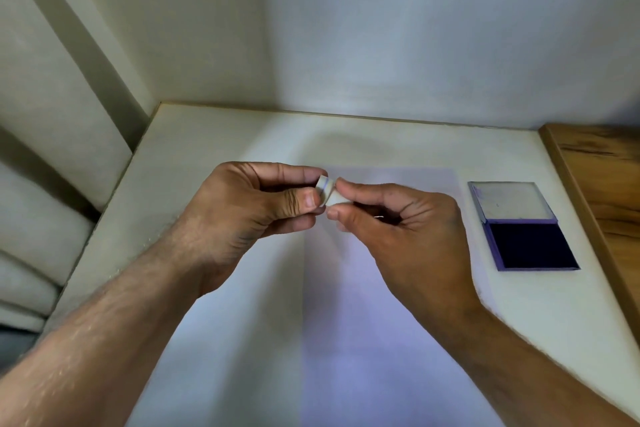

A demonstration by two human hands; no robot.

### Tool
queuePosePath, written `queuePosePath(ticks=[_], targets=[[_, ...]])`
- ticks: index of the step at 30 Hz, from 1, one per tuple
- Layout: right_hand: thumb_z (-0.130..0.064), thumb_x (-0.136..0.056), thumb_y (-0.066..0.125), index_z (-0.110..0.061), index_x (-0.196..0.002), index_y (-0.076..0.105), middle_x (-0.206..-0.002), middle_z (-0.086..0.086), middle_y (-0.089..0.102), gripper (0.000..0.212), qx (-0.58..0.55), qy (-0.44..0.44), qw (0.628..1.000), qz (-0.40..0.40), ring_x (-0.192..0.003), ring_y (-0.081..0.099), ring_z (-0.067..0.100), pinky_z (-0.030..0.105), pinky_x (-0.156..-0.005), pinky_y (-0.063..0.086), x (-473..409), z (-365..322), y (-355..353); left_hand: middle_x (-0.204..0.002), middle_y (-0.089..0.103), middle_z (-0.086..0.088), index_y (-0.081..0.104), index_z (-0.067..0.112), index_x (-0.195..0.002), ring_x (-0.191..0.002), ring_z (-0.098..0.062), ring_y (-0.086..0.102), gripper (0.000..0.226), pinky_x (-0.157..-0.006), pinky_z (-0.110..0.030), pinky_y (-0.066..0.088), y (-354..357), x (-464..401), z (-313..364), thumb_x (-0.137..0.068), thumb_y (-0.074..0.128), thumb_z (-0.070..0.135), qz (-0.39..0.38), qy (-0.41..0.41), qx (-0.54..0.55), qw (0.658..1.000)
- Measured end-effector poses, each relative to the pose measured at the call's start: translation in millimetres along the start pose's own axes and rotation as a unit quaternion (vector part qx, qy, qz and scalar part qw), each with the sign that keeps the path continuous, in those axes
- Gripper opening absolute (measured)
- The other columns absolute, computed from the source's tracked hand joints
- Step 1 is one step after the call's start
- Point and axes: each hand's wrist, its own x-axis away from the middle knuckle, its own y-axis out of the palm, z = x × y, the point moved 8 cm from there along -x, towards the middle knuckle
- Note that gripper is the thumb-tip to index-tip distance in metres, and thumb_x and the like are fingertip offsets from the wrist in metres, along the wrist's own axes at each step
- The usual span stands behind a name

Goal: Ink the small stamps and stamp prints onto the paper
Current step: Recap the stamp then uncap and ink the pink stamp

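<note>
A small white stamp (326,191) with a thin purple line on it is held in the air between both hands, above the paper. My left hand (256,215) pinches its left end with thumb and forefinger. My right hand (391,218) pinches its right end, the other fingers curled. A large white sheet of paper (363,340) lies flat on the table under my hands. No prints show on it. An open ink pad (533,246) with a dark purple surface and its lid folded back lies to the right of the paper.
The white table (214,142) sits in a corner, with walls at the back and left. A wooden panel (602,177) borders its right side. Pale cushions (38,246) lie off the left edge.
</note>
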Motion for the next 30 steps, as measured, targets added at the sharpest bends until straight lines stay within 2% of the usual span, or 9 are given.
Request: queuePosePath(ticks=[2,5,11,15,18,21,25,28,30], targets=[[-0.007,-0.075,0.079,-0.026,-0.089,0.078,-0.085,-0.008,0.078,0.024,-0.057,0.042,0.997,-0.027,-0.076,0.075,0.014,0.031,-0.076,0.060,-2.6,3.6,3.4,-0.097,0.076,-0.014,0.076,0.007,-0.098,-0.092,-0.025,0.074,0.036,-0.074,-0.026,0.058,-2.1,1.2,1.6,-0.062,0.076,0.014,0.002,0.009,-0.004,1.000],[0.004,-0.076,0.074,-0.014,-0.090,0.077,-0.084,0.002,0.079,0.022,-0.132,0.093,0.985,-0.064,-0.075,0.075,0.018,0.030,-0.070,0.060,-6.4,7.9,9.3,-0.093,0.077,-0.012,0.078,0.011,-0.092,-0.087,-0.022,0.075,0.031,-0.071,-0.025,0.058,-4.1,3.4,4.4,-0.061,0.076,0.012,0.001,0.024,-0.017,1.000],[0.001,-0.083,0.070,-0.010,-0.101,0.075,-0.091,0.006,0.077,0.022,-0.147,0.105,0.982,-0.049,-0.075,0.073,0.016,0.029,-0.071,0.060,-2.1,12.9,15.4,-0.087,0.078,-0.004,0.076,0.015,-0.092,-0.080,-0.015,0.074,0.029,-0.072,-0.027,0.060,-11.6,7.3,14.2,-0.063,0.076,0.016,0.032,0.048,-0.053,0.997],[-0.010,-0.085,0.072,-0.025,-0.104,0.076,-0.093,-0.007,0.076,0.024,0.024,0.053,0.998,-0.027,-0.076,0.072,0.012,0.032,-0.080,0.059,7.3,17.5,18.5,-0.088,0.077,-0.015,0.075,0.011,-0.101,-0.070,-0.026,0.072,0.024,-0.085,-0.046,0.058,-32.9,7.6,20.8,-0.077,0.077,0.011,0.119,0.068,-0.064,0.988],[-0.017,-0.086,0.072,-0.028,-0.110,0.074,-0.093,-0.012,0.072,0.026,0.198,-0.019,0.979,-0.041,-0.078,0.067,0.005,0.018,-0.081,0.053,12.2,14.3,33.6,-0.086,0.077,-0.011,0.075,0.013,-0.104,-0.081,-0.037,0.073,0.024,-0.084,-0.042,0.059,-42.9,7.1,21.1,-0.081,0.076,0.010,0.156,0.081,-0.081,0.981],[-0.027,-0.087,0.068,-0.027,-0.116,0.069,-0.096,-0.007,0.073,0.029,0.332,-0.043,0.939,-0.075,-0.079,0.065,0.009,0.022,-0.082,0.053,10.1,12.5,55.0,-0.089,0.077,-0.013,0.076,0.013,-0.103,-0.086,-0.036,0.071,0.021,-0.074,-0.035,0.061,-47.3,6.5,20.2,-0.082,0.074,0.007,0.188,0.076,-0.075,0.976],[-0.027,-0.088,0.068,-0.021,-0.106,0.072,-0.096,-0.003,0.075,0.020,0.372,-0.066,0.922,-0.082,-0.080,0.066,0.015,0.026,-0.079,0.055,3.2,1.0,75.9,-0.086,0.077,-0.006,0.076,0.015,-0.104,-0.085,-0.026,0.074,0.022,-0.067,-0.033,0.060,-54.4,3.9,20.9,-0.082,0.075,0.010,0.224,0.069,-0.053,0.971],[-0.025,-0.088,0.068,-0.020,-0.107,0.073,-0.097,0.000,0.075,0.020,0.387,-0.076,0.915,-0.089,-0.083,0.068,0.018,0.027,-0.081,0.055,-3.4,-1.5,87.5,-0.083,0.078,0.000,0.077,0.019,-0.103,-0.082,-0.019,0.075,0.021,-0.067,-0.026,0.061,-60.2,1.9,22.8,-0.082,0.075,0.014,0.239,0.080,-0.047,0.967],[-0.022,-0.088,0.068,-0.020,-0.109,0.072,-0.099,0.000,0.075,0.022,0.392,-0.068,0.915,-0.075,-0.084,0.068,0.019,0.029,-0.081,0.056,-9.1,1.5,88.2,-0.082,0.078,0.001,0.077,0.021,-0.102,-0.082,-0.018,0.075,0.020,-0.068,-0.028,0.062,-61.9,1.2,22.7,-0.082,0.075,0.015,0.242,0.081,-0.043,0.966]])
